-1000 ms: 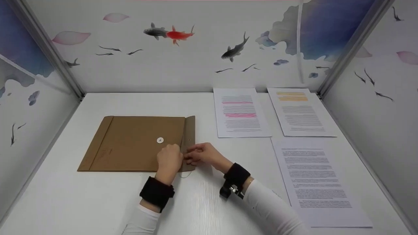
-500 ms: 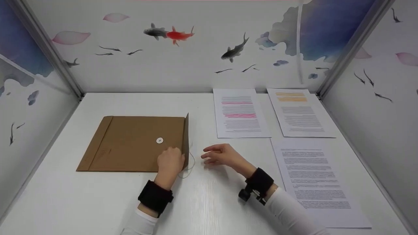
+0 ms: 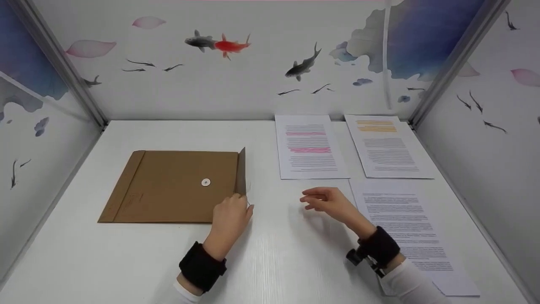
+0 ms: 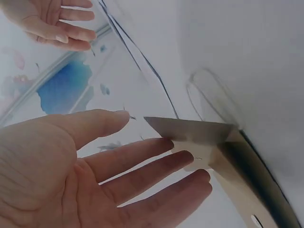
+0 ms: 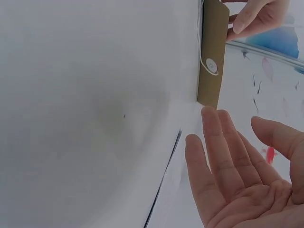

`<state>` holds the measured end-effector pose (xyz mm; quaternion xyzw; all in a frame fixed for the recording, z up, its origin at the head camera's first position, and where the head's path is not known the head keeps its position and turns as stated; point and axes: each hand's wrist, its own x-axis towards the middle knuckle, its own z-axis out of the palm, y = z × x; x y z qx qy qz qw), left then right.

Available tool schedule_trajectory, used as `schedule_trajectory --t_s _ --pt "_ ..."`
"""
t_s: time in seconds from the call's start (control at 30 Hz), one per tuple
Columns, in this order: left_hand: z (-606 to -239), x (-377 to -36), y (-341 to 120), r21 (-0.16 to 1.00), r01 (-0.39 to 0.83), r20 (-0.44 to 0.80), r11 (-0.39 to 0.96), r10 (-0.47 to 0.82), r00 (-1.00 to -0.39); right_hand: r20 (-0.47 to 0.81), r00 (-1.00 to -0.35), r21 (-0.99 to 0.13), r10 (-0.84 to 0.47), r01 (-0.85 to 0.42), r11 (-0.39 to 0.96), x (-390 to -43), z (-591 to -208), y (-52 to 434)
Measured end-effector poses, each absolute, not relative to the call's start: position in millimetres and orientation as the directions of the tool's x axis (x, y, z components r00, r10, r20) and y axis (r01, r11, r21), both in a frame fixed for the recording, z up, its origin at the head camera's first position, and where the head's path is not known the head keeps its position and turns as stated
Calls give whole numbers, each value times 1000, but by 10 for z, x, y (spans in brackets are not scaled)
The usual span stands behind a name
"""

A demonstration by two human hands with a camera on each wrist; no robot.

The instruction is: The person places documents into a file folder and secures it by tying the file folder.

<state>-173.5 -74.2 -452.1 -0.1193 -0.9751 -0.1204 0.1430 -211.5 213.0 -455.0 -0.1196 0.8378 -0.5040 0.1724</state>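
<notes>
right hand (image 3: 327, 202) withdrawn rightward, brown envelope (image 3: 177, 185) flat, flap (image 3: 241, 171) upright

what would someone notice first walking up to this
Probably the brown string-tie envelope lying left of centre on the white table, its flap standing upright with the left hand at its near end. The right hand hovers open beside three printed sheets on the right.

Brown envelope (image 3: 175, 185) lies flat on the white worktop (image 3: 270, 261), its flap (image 3: 241, 171) standing upright at the right edge. Left hand (image 3: 231, 217) at the envelope's near right corner, fingers touching the flap's base. Right hand (image 3: 329, 202) hovers right of the envelope, fingers relaxed, holding nothing. Three printed sheets (image 3: 310, 145) lie further right.
</notes>
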Motion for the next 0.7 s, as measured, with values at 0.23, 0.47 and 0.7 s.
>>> schedule_trajectory --t_s 0.23,0.47,0.7 --pt "-4487 -1623 -615 74 344 405 936 287 -868 -154 -944 -867 -290 -11 498 -2006 -4481 2616" --pt "-4486 -1537 -485 -4 422 381 907 392 -838 -136 -973 -815 -186 3 580 -1890 -4479 3128" --pt "-4544 -1488 -425 -10 503 375 864 470 -799 -30 -995 -688 -95 -49 724 -1743 -4484 3568"
